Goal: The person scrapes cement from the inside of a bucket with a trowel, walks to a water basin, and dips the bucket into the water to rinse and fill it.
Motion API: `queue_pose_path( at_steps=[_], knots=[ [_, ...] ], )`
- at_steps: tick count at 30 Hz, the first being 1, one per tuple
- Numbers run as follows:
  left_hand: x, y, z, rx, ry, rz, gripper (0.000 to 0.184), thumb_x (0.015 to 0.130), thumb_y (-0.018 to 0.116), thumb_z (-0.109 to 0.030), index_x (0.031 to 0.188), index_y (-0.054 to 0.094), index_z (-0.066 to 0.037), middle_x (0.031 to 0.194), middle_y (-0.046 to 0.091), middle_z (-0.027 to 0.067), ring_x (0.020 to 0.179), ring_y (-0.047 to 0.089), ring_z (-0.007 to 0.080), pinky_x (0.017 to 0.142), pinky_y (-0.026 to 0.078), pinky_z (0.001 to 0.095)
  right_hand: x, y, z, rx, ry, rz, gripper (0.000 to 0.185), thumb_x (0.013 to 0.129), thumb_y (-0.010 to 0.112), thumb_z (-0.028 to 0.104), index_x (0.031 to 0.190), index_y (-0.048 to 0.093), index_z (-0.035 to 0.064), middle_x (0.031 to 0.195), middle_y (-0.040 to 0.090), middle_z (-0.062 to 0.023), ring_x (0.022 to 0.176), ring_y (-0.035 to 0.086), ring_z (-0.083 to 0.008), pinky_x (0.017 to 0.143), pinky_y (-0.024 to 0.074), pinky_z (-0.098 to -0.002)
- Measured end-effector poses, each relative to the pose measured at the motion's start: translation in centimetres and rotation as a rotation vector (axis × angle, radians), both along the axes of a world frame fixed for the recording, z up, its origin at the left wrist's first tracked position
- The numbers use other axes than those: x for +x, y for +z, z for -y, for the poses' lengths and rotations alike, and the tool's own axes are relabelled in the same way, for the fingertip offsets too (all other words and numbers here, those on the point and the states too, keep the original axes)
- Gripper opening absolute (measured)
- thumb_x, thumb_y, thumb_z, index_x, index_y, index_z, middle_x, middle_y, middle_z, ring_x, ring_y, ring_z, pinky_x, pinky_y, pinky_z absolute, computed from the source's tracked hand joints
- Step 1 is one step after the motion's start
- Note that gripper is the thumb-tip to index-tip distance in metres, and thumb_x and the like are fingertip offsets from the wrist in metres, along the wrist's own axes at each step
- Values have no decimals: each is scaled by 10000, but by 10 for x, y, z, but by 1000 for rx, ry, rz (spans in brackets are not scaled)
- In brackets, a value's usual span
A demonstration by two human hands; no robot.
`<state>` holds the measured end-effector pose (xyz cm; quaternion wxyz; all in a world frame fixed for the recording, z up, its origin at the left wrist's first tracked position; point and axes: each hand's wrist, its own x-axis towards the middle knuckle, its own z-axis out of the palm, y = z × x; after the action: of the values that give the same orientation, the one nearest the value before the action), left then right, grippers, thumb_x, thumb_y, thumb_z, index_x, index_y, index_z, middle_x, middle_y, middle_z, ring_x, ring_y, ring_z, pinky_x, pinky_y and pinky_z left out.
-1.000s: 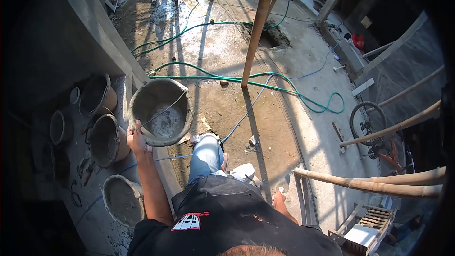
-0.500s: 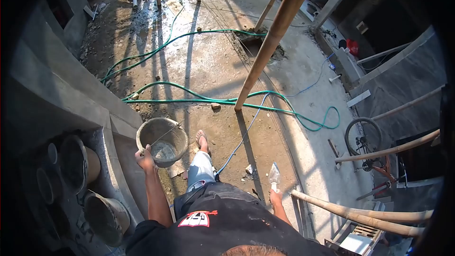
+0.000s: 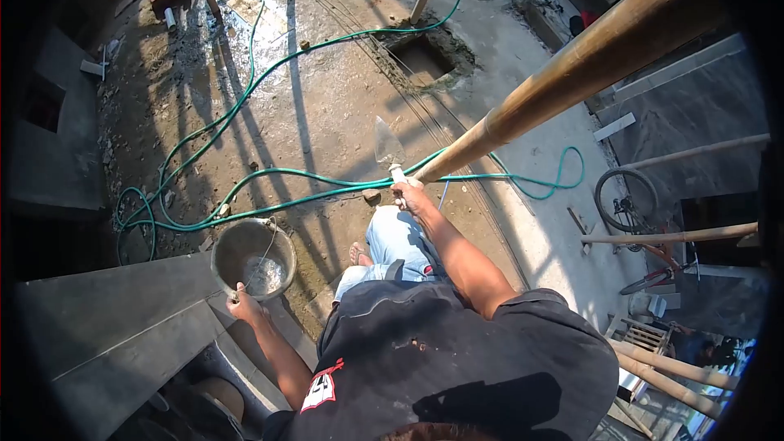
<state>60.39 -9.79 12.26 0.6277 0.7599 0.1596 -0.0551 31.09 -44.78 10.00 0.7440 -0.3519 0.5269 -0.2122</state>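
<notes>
My left hand [image 3: 245, 307] grips the near rim of a grey, mortar-stained bucket [image 3: 233, 261], which hangs at the lower left and has only a pale residue visible at its bottom. My right hand [image 3: 411, 196] is closed around the light handle of a pointed trowel [image 3: 387, 144]. The trowel's blade points forward, away from my body, over the ground. Just beside this hand, the thick bamboo pole [image 3: 531, 102] slants up to the right. Green hose [image 3: 314, 188] runs on the ground beyond both hands.
A square hole [image 3: 420, 60] opens in the floor ahead. To the left is a low concrete wall [image 3: 122, 318], with buckets [image 3: 220, 398] behind it. On the right, a bicycle [image 3: 627, 204] stands near horizontal bamboo poles [image 3: 678, 237]. A sandalled foot shows below the hose.
The view has shifted forward, past the buckets at left. My right hand has risen forward with the trowel, from low at my side to near the bamboo pole. The bucket stays in my left hand.
</notes>
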Motion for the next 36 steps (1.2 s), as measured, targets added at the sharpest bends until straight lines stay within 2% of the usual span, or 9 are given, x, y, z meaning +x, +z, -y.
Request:
queue_pose_path(
  at_steps=[5, 10, 12, 13, 15, 17, 21, 28, 36],
  knots=[
    [23, 14, 63, 112, 0, -10, 497, 853, 635, -117, 1283, 420, 6, 1156, 551, 148, 961, 559, 234, 824, 467, 355, 64, -11, 84, 87, -162, -22, 111, 762, 597, 121, 760, 502, 63, 586, 500, -26, 400, 462, -101, 319, 327, -228],
    [57, -31, 116, 55, 21, -69, 509, 843, 656, -168, 1281, 442, -22, 1159, 562, 150, 983, 565, 247, 803, 475, 366, 110, -66, 185, 167, -226, -127, 132, 740, 608, 117, 709, 495, 57, 555, 487, -22, 396, 461, -101, 318, 324, -231],
    [60, -12, 171, 319, 163, -253, 549, 825, 680, -234, 1282, 446, -39, 1146, 574, 146, 962, 577, 261, 765, 490, 367, 134, -75, 233, 73, -167, -363, 134, 718, 631, 126, 703, 530, 40, 562, 521, -36, 411, 484, -106, 329, 343, -247],
    [64, -12, 203, 340, 212, -233, 564, 817, 687, -256, 1281, 447, -46, 1141, 578, 146, 949, 582, 269, 739, 496, 374, 147, -81, 261, 28, -103, -477, 274, 678, 675, 204, 805, 590, -24, 706, 627, -112, 503, 590, -165, 424, 464, -295],
    [72, 31, 282, 318, 332, -433, 581, 809, 693, -280, 1284, 442, -58, 1139, 579, 143, 922, 589, 281, 645, 498, 388, 165, -87, 306, -4, 17, -499, 305, 671, 683, 217, 832, 599, -28, 725, 632, -120, 523, 601, -174, 445, 474, -303],
    [110, -33, 303, 323, 267, -328, 589, 808, 693, -286, 1287, 436, -59, 1143, 575, 143, 914, 588, 281, 612, 485, 390, 184, -91, 360, -158, 146, -467, 333, 668, 694, 236, 871, 614, -15, 741, 638, -126, 577, 625, -182, 510, 497, -332],
    [156, 24, 420, 341, 125, -214, 530, 845, 660, -251, 1255, 429, -7, 1116, 561, 154, 896, 574, 258, 681, 496, 378, 221, -70, 453, -351, 350, -562, 256, 704, 701, 206, 838, 616, 5, 690, 628, -61, 595, 593, -134, 524, 478, -293],
    [246, 37, 662, 105, -268, 7, 494, 876, 621, -225, 1223, 412, 57, 1113, 550, 157, 944, 543, 220, 819, 448, 342, 309, 21, 579, 107, 189, 208, 207, 837, 668, 195, 962, 564, 66, 731, 591, 1, 556, 516, -49, 464, 395, -210],
    [295, 21, 946, -317, -681, -65, 374, 896, 607, -192, 1177, 444, -7, 1004, 542, 73, 887, 505, 156, 767, 428, 297, 354, 41, 718, 181, -163, 301, 241, 829, 682, 270, 984, 596, 107, 933, 582, 8, 764, 578, -78, 616, 500, -231]
  ],
)
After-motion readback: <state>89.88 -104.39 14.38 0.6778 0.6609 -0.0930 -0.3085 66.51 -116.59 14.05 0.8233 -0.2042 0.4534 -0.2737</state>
